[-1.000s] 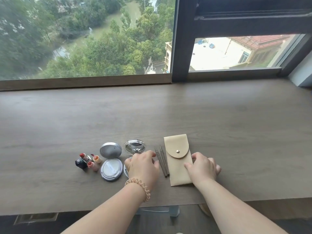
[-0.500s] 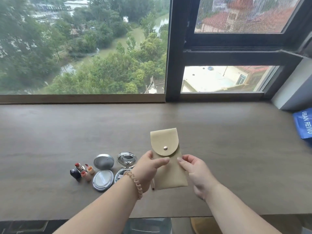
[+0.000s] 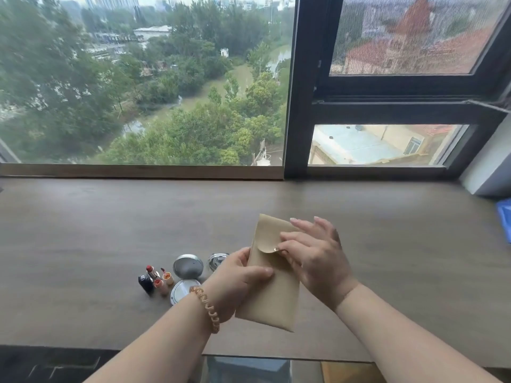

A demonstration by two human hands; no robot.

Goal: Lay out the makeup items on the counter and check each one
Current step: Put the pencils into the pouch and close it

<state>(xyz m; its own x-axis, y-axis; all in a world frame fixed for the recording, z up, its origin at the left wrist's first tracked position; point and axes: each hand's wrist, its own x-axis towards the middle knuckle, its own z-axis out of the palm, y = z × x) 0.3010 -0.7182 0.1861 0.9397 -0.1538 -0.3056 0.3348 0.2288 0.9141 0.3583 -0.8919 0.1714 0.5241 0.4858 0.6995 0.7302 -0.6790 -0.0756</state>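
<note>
A beige pouch (image 3: 272, 294) with a rounded snap flap is held up above the wooden counter (image 3: 387, 244). My left hand (image 3: 237, 277) grips its left edge, thumb across the front. My right hand (image 3: 312, 255) pinches the flap's lower edge at the metal snap, the other fingers spread. On the counter to the left lie an open silver compact (image 3: 185, 275), a second round mirror compact (image 3: 217, 261) partly hidden by my left hand, and several lipsticks (image 3: 156, 279). The thin pencils are hidden behind the pouch and hands.
A large window with a dark frame (image 3: 297, 106) runs along the counter's far edge. A blue package (image 3: 504, 217) sits at the far right edge. The counter's front edge lies just below my forearms.
The pouch has been lifted off the counter and brought closer. My right hand moved from its lower edge up to the flap by the snap. The camera tilted upward.
</note>
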